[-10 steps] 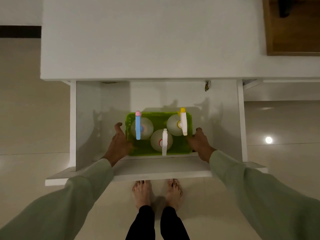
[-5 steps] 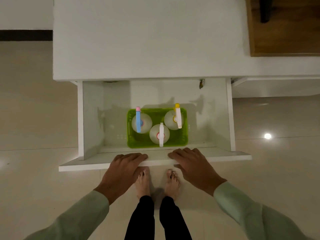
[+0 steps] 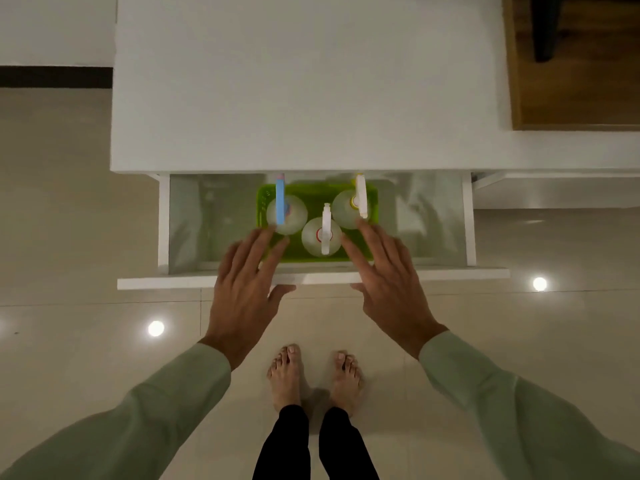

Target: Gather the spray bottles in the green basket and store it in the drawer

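Green basket (image 3: 313, 197) is seated in the drawer (image 3: 311, 278), its far rim tucked under the cabinet top (image 3: 304, 81). Three spray bottles are held in it: blue-nozzle (image 3: 286, 213), white-nozzle (image 3: 321, 236), yellow-nozzle (image 3: 350, 208). Free floor space is seen either side of the basket. Left hand (image 3: 244, 292) and right hand (image 3: 391, 285) are spread flat over the drawer's front edge, nothing gripped.

The basket (image 3: 316, 199) is coloured bright green. Three translucent whitish spray bottles are shown: one with a blue and pink trigger head (image 3: 280, 201), one with a white head (image 3: 326, 233), one with a yellow and white head (image 3: 360, 195). The drawer (image 3: 311, 278) and cabinet top (image 3: 304, 81) are white. Sleeves (image 3: 156, 410) are pale green, trousers (image 3: 291, 445) black, floor tiles (image 3: 69, 202) glossy beige.
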A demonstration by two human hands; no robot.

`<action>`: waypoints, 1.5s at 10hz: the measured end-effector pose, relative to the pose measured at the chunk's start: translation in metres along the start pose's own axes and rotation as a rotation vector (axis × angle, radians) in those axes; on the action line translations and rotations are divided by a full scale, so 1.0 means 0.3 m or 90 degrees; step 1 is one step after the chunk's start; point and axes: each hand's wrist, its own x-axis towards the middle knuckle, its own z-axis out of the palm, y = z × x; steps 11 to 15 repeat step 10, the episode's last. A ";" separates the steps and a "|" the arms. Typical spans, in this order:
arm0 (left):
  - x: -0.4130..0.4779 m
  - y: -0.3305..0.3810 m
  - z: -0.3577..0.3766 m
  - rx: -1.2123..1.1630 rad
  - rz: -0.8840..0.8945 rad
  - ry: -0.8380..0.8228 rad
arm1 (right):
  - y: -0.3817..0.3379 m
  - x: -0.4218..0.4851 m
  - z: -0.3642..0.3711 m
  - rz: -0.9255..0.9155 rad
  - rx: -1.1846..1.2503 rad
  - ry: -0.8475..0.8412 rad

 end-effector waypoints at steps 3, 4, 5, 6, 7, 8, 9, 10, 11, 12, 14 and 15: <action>0.288 -0.029 -0.035 0.080 0.015 0.053 | 0.080 0.252 -0.047 0.013 -0.070 0.119; 0.348 -0.045 -0.033 0.062 0.015 0.084 | 0.102 0.319 -0.059 0.019 -0.100 0.114; 0.398 -0.052 -0.034 0.069 0.014 0.151 | 0.108 0.365 -0.073 0.016 -0.141 0.145; 0.440 -0.043 -0.037 0.084 -0.004 0.185 | 0.109 0.402 -0.086 0.012 -0.178 0.191; 0.467 -0.028 -0.038 0.099 -0.021 0.197 | 0.101 0.427 -0.091 0.028 -0.195 0.217; 0.470 -0.004 -0.049 0.099 -0.046 0.192 | 0.075 0.431 -0.097 0.051 -0.193 0.222; 0.458 0.013 -0.078 0.067 -0.062 0.155 | 0.059 0.424 -0.126 0.061 -0.170 0.196; 0.431 0.013 -0.136 0.010 -0.042 0.091 | 0.045 0.395 -0.166 0.056 -0.109 0.140; 0.431 0.013 -0.136 0.010 -0.042 0.091 | 0.045 0.395 -0.166 0.056 -0.109 0.140; 0.431 0.013 -0.136 0.010 -0.042 0.091 | 0.045 0.395 -0.166 0.056 -0.109 0.140; 0.431 0.013 -0.136 0.010 -0.042 0.091 | 0.045 0.395 -0.166 0.056 -0.109 0.140; 0.431 0.013 -0.136 0.010 -0.042 0.091 | 0.045 0.395 -0.166 0.056 -0.109 0.140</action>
